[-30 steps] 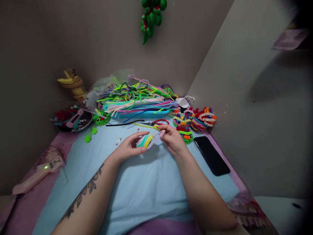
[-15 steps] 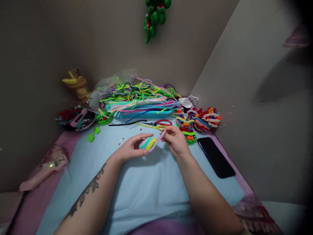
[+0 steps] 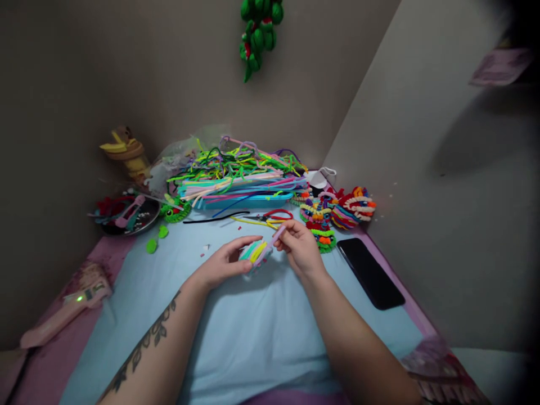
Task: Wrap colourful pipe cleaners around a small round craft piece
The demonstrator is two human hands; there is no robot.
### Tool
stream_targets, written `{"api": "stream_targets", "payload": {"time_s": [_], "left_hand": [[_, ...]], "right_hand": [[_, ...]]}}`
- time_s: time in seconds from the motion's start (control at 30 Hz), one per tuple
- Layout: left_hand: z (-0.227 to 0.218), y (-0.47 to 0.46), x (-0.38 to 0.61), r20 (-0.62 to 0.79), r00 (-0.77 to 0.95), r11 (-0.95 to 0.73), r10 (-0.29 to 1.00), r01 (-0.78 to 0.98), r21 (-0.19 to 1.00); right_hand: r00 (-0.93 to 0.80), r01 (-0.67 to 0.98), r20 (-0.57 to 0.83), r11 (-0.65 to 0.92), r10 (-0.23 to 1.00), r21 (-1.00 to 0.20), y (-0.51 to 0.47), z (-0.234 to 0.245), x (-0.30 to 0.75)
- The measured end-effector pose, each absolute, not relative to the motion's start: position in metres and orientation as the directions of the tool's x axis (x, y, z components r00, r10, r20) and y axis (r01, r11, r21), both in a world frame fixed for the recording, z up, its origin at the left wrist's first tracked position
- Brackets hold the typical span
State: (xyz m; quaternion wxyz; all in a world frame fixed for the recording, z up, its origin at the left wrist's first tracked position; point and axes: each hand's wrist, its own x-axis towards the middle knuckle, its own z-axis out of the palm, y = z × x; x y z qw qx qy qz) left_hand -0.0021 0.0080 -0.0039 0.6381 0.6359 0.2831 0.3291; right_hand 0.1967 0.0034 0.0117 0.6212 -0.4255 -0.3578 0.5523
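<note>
My left hand point(image 3: 225, 260) grips a small pipe-cleaner craft piece point(image 3: 255, 253) with teal, yellow and lilac rows, thumb on the near side and fingers behind. A lilac pipe cleaner point(image 3: 277, 234) runs up from its right side. The upper end of that strand is pinched between thumb and fingers of my right hand point(image 3: 300, 247). Both hands are above the blue cloth point(image 3: 261, 326). Just beyond them lie red-handled scissors point(image 3: 278, 215), with a yellow pipe cleaner point(image 3: 255, 221) and a black one point(image 3: 215, 217) beside them.
A heap of pipe cleaners point(image 3: 240, 183) fills the back. Finished colourful crafts point(image 3: 318, 216) and a black phone point(image 3: 371, 274) are on the right. At left are a pink glue gun point(image 3: 70, 309), a round dish of small parts point(image 3: 126, 216) and a green frog-like piece point(image 3: 175, 211).
The lilac strand, looped out beside the piece before, now lies closer against it. My hands stay in nearly the same place; the whole view has shifted slightly.
</note>
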Motion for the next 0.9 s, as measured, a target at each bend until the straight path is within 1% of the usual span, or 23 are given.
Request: {"api": "stream_targets", "payload": {"time_s": [0.23, 0.4, 0.5, 0.63, 0.73, 0.9], "left_hand": [[-0.001, 0.007, 0.0, 0.041, 0.593, -0.007, 0.804, -0.059, 0.998], [0.0, 0.006, 0.001, 0.053, 0.577, -0.018, 0.815, -0.067, 0.998], [0.0, 0.007, 0.002, 0.048, 0.581, -0.019, 0.813, -0.056, 0.998], [0.0, 0.007, 0.002, 0.042, 0.591, -0.008, 0.806, -0.06, 0.998], [-0.001, 0.007, 0.002, 0.033, 0.589, 0.007, 0.808, -0.065, 0.998], [-0.003, 0.008, 0.002, 0.023, 0.6, 0.008, 0.8, -0.049, 0.999]], "right_hand": [[0.044, -0.441, -0.088, -0.06, 0.995, -0.895, 0.005, 0.011, 0.196], [0.035, -0.488, -0.17, -0.131, 0.985, -0.863, 0.007, 0.004, 0.196], [0.017, -0.485, -0.203, -0.17, 0.979, -0.858, 0.007, 0.0, 0.194], [-0.014, -0.465, -0.164, -0.151, 0.986, -0.872, 0.006, -0.002, 0.192], [-0.001, -0.446, -0.119, -0.107, 0.993, -0.889, 0.006, -0.001, 0.191], [0.008, -0.375, -0.089, -0.079, 0.996, -0.924, 0.004, 0.001, 0.192]]}}
